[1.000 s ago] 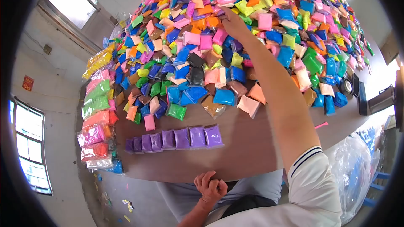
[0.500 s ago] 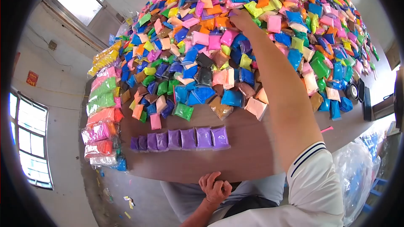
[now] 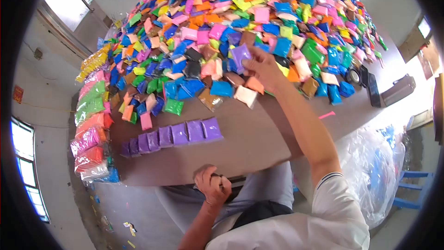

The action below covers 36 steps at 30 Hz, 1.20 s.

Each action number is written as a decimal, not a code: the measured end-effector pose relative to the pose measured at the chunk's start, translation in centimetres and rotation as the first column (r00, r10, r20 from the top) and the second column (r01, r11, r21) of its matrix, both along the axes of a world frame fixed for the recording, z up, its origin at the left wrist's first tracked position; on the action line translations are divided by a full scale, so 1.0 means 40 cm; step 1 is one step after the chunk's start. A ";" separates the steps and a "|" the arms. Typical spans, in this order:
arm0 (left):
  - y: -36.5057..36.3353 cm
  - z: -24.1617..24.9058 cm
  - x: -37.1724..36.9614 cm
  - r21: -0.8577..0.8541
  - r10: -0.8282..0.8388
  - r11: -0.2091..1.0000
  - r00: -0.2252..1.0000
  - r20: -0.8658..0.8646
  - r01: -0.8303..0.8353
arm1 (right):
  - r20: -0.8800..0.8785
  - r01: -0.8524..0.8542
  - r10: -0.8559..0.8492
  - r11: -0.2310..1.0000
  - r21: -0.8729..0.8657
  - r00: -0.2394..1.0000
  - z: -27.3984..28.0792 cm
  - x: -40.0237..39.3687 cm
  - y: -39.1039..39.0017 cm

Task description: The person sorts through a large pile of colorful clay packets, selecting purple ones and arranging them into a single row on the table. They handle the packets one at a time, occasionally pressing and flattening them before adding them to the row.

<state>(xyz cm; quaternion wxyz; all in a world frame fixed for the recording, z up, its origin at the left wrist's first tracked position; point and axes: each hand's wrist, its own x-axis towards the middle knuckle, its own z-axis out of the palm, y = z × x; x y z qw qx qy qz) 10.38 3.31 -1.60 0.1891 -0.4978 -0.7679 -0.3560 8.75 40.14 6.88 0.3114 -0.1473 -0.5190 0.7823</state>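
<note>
My right hand [image 3: 263, 67] pinches a purple clay packet [image 3: 240, 56] by its right side, over the near part of a big heap of coloured clay packets [image 3: 203, 32]. Below the heap, a row of purple packets [image 3: 179, 133] lies on the brown table [image 3: 249, 134], small ones at the left and larger ones at the right. At the table's near edge, above my lap, my left hand [image 3: 212, 186] is closed with curled fingers; whatever may be inside it is hidden.
Stacked bags of packets [image 3: 90, 120] line the table's left edge. At the right lie a pink strip [image 3: 327, 115], a round black object [image 3: 354, 76] and a dark case [image 3: 397, 90]. Clear plastic bags [image 3: 370, 171] and a blue stool [image 3: 413, 187] stand right of the table.
My right hand has come back from deep in the heap towards me and now holds a purple packet. The view has shifted; my left hand stays near the table edge.
</note>
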 end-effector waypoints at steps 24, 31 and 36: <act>-0.010 -0.006 0.026 0.071 0.036 0.997 0.999 -0.022 -0.035 | 0.187 0.093 -0.168 0.931 0.353 0.968 -0.178 0.186 -0.390; -0.023 0.029 0.028 0.049 0.005 0.999 0.993 0.121 -0.011 | 0.338 -0.113 -0.048 0.890 0.441 0.940 -0.178 0.238 -0.457; -0.051 0.071 0.010 0.026 -0.091 0.996 0.944 0.316 0.087 | 0.429 -0.344 0.155 0.845 0.410 0.890 -0.096 0.305 -0.535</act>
